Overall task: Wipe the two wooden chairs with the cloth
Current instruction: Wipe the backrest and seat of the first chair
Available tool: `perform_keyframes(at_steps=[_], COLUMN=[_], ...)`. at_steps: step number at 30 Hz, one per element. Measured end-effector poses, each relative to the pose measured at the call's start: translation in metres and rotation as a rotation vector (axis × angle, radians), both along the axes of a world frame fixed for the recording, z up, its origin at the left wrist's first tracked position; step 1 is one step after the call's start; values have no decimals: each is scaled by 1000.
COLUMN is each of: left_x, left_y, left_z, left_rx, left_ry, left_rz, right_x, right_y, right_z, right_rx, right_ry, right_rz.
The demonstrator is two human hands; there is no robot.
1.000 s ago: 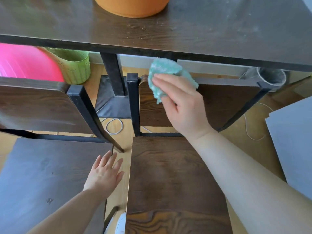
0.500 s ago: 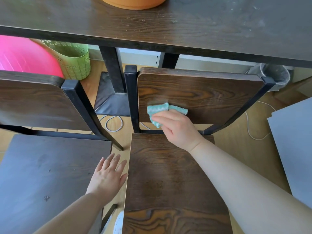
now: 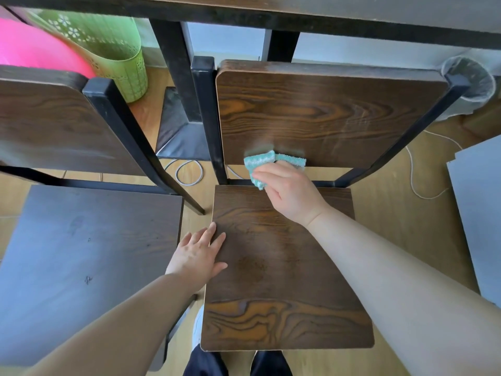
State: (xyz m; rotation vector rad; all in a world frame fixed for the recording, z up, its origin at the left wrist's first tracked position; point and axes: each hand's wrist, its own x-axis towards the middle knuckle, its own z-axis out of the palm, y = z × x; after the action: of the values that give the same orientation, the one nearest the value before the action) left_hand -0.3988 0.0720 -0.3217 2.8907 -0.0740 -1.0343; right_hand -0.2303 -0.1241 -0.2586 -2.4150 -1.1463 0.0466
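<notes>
Two dark wooden chairs with black metal frames stand side by side under a table. The right chair point(image 3: 284, 267) is straight below me; its backrest point(image 3: 325, 112) faces me. My right hand point(image 3: 290, 191) grips a teal cloth point(image 3: 260, 161) and presses it against the lower edge of that backrest. My left hand point(image 3: 198, 253) lies flat, fingers spread, on the left edge of the right chair's seat. The left chair point(image 3: 81, 253) stands beside it, its seat showing pale glare.
The dark table edge point(image 3: 298, 17) runs overhead. Behind the chairs are a green basket point(image 3: 113, 50), a pink ball point(image 3: 32, 47), a lined bin point(image 3: 471, 85) and white cables point(image 3: 423, 183) on the wood floor. A grey board point(image 3: 479, 213) lies right.
My right hand brought the cloth down from the top of the right chair's backrest to its lower edge. My left hand shifted right, from the left seat onto the right seat's edge.
</notes>
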Motion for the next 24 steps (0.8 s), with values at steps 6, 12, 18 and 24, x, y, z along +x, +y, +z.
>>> perform_keyframes(at_steps=[6,12,18,24], left_x=[-7,-4,4,2], left_y=[-4,-4,-14,-15], left_z=[-5,-5,-13,-15], left_rx=[27,32,1,70], left_ry=[12,-32,49,119], left_rz=[7,-6,-9,-83], right_x=[-11,10,49,55], right_y=[-15,-43,-64,-60], right_z=[40,118,141,122], right_rx=[149,287,295,340], right_ry=[-70,-284,-397,-320], right_rz=[-55,-168,-268,-275])
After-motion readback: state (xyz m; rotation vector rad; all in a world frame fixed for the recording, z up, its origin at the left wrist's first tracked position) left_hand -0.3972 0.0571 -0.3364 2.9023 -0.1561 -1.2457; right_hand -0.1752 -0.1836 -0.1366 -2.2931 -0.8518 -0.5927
